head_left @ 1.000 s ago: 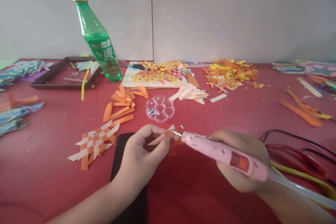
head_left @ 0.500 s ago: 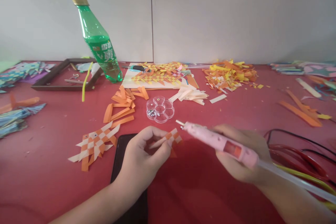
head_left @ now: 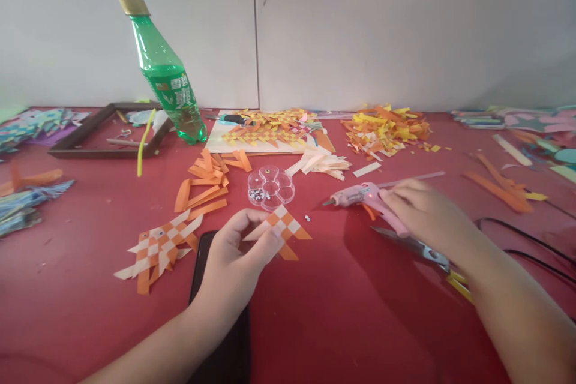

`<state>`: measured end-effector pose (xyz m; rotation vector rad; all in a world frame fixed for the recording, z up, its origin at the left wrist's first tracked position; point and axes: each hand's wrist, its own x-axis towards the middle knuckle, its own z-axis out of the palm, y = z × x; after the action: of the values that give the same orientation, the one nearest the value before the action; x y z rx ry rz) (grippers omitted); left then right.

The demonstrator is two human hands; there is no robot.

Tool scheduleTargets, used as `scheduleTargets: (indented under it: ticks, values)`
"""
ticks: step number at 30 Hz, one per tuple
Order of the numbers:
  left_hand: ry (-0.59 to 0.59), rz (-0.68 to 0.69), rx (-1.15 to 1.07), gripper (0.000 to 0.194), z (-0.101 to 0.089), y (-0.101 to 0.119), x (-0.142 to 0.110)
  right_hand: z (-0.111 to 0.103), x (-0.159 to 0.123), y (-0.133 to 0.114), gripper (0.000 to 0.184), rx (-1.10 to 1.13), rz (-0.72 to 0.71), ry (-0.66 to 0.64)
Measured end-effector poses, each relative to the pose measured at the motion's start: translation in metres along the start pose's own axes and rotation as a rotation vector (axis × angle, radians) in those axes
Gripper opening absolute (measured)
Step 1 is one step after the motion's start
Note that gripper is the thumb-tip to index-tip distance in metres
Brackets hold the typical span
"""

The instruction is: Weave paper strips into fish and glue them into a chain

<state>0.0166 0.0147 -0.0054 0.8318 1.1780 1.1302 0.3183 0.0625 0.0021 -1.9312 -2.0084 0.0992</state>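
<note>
Blue-green checkered paper pieces (head_left: 49,123) crowd the back left corner of the tabletop (head_left: 315,324), beside a dark brown rectangular frame (head_left: 103,154). Nearer the front edge, towards the left, lies an orange-and-white woven paper fish (head_left: 155,246); with its two dark-centred eyes on, it looks finished. Behind it a green plastic bottle (head_left: 180,93) stands near the back edge, with loose orange paper strips (head_left: 204,189) in front of it.

Just right of the fish, the left hand (head_left: 240,252) is above a flat black slab (a phone, perhaps) (head_left: 231,336). Its fingers are clamped on a smaller orange-and-white checkered paper piece (head_left: 290,228), held just off the middle of the tabletop. That piece's weave looks done; no eye shows on the visible face, so eyes are probably what is left.

Beyond it sits a clear plastic flower-shaped tray (head_left: 284,195) with tiny black-and-white bits in its left compartments, and two small white bits (head_left: 307,218) lie just beside the piece. Towards the right edge, the right hand (head_left: 418,210) touches a pink glue gun (head_left: 353,197); whether its fingers are closed on the handle I cannot tell. Metal scissors with yellow handles (head_left: 432,252) lie partly beneath that arm.
</note>
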Motion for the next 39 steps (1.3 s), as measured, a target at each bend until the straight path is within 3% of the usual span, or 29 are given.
scheduleTargets:
  ticks: [3,4,8,11,16,32,36,39]
  values:
    - [0.003,0.003,-0.002,0.024,0.0,-0.001,0.0,0.009,-0.005,-0.014,0.022,-0.109,-0.048,0.306]
    - [0.002,0.003,-0.007,0.025,0.001,-0.001,0.0,0.013,-0.008,-0.024,0.017,-0.062,-0.152,0.378]
    - [0.004,0.008,-0.009,0.024,0.002,0.001,-0.001,0.035,-0.022,-0.068,0.015,0.046,-0.478,0.275]
    - [0.01,0.018,-0.005,0.022,0.003,0.003,-0.002,0.047,-0.029,-0.088,0.017,-0.018,-0.593,0.266]
    - [-0.009,0.009,0.003,0.022,0.003,0.003,-0.005,0.053,-0.029,-0.093,0.022,-0.097,-0.599,0.284]
    - [-0.018,0.008,-0.015,0.022,0.002,0.001,-0.003,0.047,-0.034,-0.093,0.018,0.072,-0.675,0.211]
    - [-0.031,-0.017,-0.039,0.022,0.003,0.001,-0.003,0.042,-0.033,-0.092,0.013,0.212,-0.683,0.218]
    - [-0.055,-0.031,-0.038,0.023,0.004,0.002,-0.004,0.035,-0.035,-0.094,0.013,0.366,-0.599,0.263]
